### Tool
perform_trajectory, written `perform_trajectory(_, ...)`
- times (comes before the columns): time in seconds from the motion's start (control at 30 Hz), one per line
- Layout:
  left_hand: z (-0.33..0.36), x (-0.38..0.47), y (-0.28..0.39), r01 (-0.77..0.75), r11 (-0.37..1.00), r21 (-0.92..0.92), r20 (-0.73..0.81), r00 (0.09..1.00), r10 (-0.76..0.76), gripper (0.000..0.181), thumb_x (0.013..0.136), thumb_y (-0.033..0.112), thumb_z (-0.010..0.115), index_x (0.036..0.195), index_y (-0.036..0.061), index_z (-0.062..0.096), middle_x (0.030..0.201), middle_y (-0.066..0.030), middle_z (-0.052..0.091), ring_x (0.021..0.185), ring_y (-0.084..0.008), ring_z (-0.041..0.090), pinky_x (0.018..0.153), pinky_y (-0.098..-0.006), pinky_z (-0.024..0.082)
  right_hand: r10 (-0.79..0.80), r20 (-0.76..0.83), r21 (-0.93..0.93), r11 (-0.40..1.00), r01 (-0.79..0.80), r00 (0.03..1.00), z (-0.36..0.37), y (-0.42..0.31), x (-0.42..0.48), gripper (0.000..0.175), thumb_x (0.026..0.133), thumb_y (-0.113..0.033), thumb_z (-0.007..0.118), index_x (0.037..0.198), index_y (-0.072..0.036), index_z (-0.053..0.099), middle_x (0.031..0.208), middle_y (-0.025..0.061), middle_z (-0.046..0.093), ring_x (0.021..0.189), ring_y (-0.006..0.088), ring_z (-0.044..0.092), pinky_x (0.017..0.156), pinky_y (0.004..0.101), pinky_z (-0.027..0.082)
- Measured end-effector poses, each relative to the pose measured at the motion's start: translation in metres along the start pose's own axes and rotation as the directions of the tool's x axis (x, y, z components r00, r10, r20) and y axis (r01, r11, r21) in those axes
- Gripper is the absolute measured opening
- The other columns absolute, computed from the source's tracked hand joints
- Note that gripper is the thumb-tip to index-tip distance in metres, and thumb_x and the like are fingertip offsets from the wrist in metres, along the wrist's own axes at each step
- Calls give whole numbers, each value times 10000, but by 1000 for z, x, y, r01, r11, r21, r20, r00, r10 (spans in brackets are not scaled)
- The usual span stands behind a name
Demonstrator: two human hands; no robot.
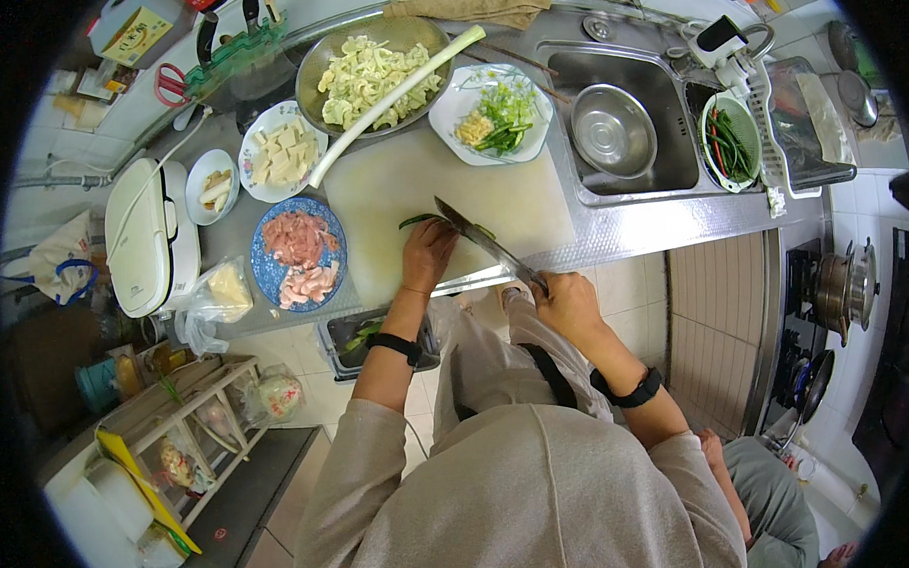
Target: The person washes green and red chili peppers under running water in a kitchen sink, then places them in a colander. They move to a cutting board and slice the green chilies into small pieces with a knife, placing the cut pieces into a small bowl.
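My left hand [428, 253] presses a long green chili pepper [415, 220] onto the white cutting board [488, 185]. My right hand [568, 302] grips the handle of a kitchen knife [490, 241], its blade lying across the pepper beside my left fingertips. Behind the board, a white plate [449, 134] holds sliced green chili, chopped scallion and minced garlic. A leek or large scallion stalk [396, 106] rests across a steel bowl of cauliflower [376, 80]. Left of the board are a blue plate of sliced raw meat [299, 248], a plate of pale cubes [281, 155] and a small bowl [212, 187].
A sink [668, 179] with a steel bowl [614, 132] is at the right, beside a basket of green and red chilies [731, 139]. A black bin [378, 343] sits below the counter edge. Another person [769, 491] is at the lower right. A knife rack [236, 55] stands back left.
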State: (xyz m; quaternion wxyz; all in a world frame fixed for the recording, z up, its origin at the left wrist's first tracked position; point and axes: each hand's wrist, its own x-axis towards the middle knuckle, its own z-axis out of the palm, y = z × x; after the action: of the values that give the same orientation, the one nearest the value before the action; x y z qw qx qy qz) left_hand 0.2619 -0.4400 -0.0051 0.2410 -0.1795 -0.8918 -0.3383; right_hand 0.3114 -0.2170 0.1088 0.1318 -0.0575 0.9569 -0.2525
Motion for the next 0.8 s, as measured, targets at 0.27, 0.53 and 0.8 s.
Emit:
perform_trajectory(0.27,3,-7,-4,26,998,-53,17,1000,-25,149,652,8,670,792,55,651,846,-56,614,830,-259,575,692,-355,496,-40,-11,-17,999,39,999,2,-7,7,195,751,-198,585,692,-13,600,628,219,581,601,388,585,561,459,480)
perform_trajectory(0.53,2,-6,-18,86,996,8,-6,996,-86,107,657,15,659,756,48,635,831,-66,607,803,-264,571,685,-366,489,-9,13,-18,1000,9,1000,37,-33,57,198,762,-200,594,700,-12,609,632,212,586,636,381,592,604,444,488)
perform_trajectory(0.8,-16,10,-24,-61,998,19,56,997,60,120,655,16,661,769,54,653,837,-65,615,800,-252,573,688,-349,490,11,60,-60,998,-7,998,20,-39,47,199,754,-191,600,690,-3,608,641,215,592,631,383,596,613,449,492)
